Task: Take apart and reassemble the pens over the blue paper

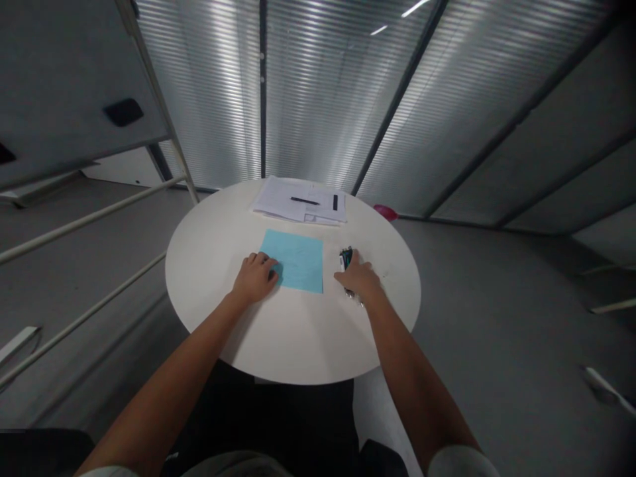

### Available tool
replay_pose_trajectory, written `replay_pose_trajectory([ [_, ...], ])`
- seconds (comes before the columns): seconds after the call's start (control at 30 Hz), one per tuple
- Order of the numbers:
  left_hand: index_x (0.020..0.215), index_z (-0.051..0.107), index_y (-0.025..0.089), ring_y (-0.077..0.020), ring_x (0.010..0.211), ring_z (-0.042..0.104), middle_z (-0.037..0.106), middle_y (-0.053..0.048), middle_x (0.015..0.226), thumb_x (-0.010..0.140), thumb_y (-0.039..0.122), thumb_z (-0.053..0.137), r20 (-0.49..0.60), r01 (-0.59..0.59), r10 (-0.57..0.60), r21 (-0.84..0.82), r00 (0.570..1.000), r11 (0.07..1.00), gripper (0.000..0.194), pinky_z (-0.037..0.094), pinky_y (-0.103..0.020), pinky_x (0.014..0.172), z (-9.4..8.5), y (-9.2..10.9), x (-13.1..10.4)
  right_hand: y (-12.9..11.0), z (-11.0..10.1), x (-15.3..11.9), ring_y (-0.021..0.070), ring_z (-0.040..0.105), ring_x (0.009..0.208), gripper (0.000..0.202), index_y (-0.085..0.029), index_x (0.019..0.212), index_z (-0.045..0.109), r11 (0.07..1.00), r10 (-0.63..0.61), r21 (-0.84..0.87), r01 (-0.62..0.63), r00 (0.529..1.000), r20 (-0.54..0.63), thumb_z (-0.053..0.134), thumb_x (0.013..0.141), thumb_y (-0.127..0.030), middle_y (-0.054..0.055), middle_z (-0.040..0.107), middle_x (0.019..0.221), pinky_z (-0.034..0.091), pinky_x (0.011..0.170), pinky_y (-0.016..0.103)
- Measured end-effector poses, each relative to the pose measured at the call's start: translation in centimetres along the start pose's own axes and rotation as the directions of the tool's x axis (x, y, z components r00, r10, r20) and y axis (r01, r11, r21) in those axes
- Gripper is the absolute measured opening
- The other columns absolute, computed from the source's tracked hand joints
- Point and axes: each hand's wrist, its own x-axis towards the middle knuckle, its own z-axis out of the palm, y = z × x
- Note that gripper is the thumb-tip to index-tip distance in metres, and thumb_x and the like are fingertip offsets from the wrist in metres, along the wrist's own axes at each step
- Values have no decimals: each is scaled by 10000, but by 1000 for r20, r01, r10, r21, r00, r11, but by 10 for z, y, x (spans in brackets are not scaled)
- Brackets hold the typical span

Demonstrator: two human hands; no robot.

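A square sheet of light blue paper (298, 262) lies on the round white table, slightly askew. My left hand (256, 275) rests at its left edge, fingers loosely bent and thumb apart, with the fingertips on the paper. To the right of the sheet, my right hand (362, 278) is around a bundle of slim dark, teal and white sticks (345, 258) with silvery ends. The thumb lies on the bundle's left and the fingers on its right. My palm covers the middle of the bundle, so its exact kind is unclear.
White papers (278, 199) are stacked at the table's far side, with a dark pen (305, 201) on top. The round white table (298, 351) has a curved edge close to my body. A pale metal frame (89, 222) stands left; a red object (385, 212) shows beyond the table.
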Motion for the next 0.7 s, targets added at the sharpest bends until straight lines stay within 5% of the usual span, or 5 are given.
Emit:
replay_pose_trajectory([
  [0.13,1196,637,225,-275,1061,484,576,-115,1130,877,327,459,-1,-13,13,-13,1000,1000,379,392,-434,941,1,0,2,-1,-2,6,375,612,1113,990,-67,1542,-9,997,-70,-25,72,996,55,563,792,-368,266,575,1254,476,905,465],
  [0.27,1189,646,209,-286,1046,493,585,-128,1129,863,326,477,-15,-31,31,-23,999,999,385,398,-454,921,3,-3,3,5,-1,12,366,627,1091,830,-61,1486,224,997,-77,25,78,997,-8,583,769,-276,263,604,1213,485,896,462],
  [0.47,1083,693,196,-271,998,544,631,-118,1036,865,361,471,-89,34,-60,-260,994,965,352,409,-461,931,-1,-2,8,-22,1,3,214,663,701,505,-168,1175,465,780,-35,623,57,998,-49,630,715,-292,74,649,860,536,639,343],
  [0.6,1049,664,167,-196,790,608,654,-100,967,917,428,351,57,270,-356,-764,933,586,428,501,-369,766,-10,7,22,-91,13,-21,165,600,564,332,-205,1021,486,297,-204,954,-44,973,108,589,710,-251,-14,588,701,505,510,294],
  [0.7,1047,635,156,-191,634,615,672,-93,853,911,569,341,380,438,-294,-883,877,168,525,507,-331,583,-19,14,32,-145,25,-34,171,615,618,259,-197,994,534,211,-276,977,-39,956,98,569,759,-299,14,632,748,523,584,310],
])
